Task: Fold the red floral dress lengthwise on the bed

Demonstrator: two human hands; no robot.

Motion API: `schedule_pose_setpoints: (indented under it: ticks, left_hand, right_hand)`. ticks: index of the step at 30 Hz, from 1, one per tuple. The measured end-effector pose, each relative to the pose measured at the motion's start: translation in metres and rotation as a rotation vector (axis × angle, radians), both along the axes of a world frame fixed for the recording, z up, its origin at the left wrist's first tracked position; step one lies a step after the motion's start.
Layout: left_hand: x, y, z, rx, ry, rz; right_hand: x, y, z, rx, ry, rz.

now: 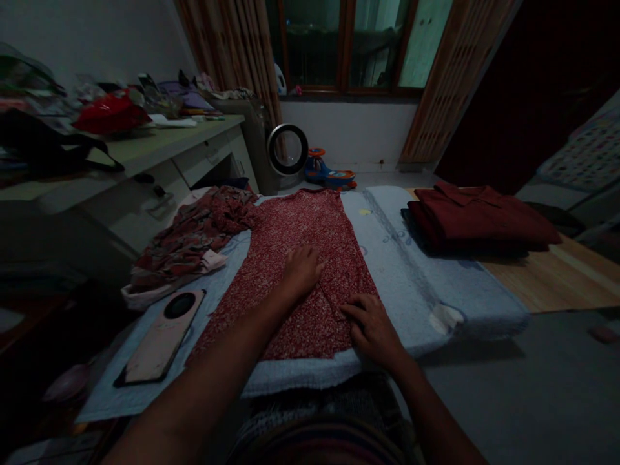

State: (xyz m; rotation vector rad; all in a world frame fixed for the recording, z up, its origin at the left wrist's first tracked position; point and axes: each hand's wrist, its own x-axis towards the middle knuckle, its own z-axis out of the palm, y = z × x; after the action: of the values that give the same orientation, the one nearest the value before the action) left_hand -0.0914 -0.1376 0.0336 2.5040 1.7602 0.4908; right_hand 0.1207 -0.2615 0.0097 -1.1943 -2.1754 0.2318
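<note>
A red patterned garment lies spread flat on a light blue padded cloth that covers a low table. My left hand rests palm down on the middle of the garment, fingers together. My right hand presses on the garment's near right edge, with the fingertips at a fold in the fabric. Neither hand lifts anything.
A crumpled floral garment lies at the left, and a pink phone lies near it. Folded dark red clothes sit on the wooden table at the right. A cluttered desk stands left; a fan and toy car stand beyond.
</note>
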Motion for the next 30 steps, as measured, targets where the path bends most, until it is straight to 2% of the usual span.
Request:
schedule_pose_setpoints:
  ticks: [3,6,13,19,24,27,30]
  left_hand:
    - [0.004,-0.022,0.000,-0.025,0.005,-0.107]
    - [0.003,-0.028,-0.006,-0.036,0.039,-0.098]
    - [-0.004,-0.003,-0.017,-0.046,0.050,0.010]
    - [-0.006,0.013,-0.011,-0.097,0.018,0.009]
    - [0.002,0.002,-0.001,-0.019,0.045,0.096]
    - [0.014,-0.016,0.002,0.018,0.021,-0.038]
    - [0.026,-0.034,0.000,-0.017,0.010,-0.155]
  right_hand:
    - [0.000,0.000,0.000,-0.006,-0.002,0.000]
    - [0.000,0.000,-0.001,-0.008,0.004,-0.001]
    - [0.001,0.000,-0.002,-0.007,0.004,-0.001]
    - [0.001,0.001,-0.003,0.009,0.002,0.002]
    - [-0.001,-0.003,0.004,-0.014,-0.006,-0.008]
    - [0.002,-0.004,0.020,-0.094,-0.021,0.035]
    - [0.007,0.007,0.038,-0.195,-0.021,0.094]
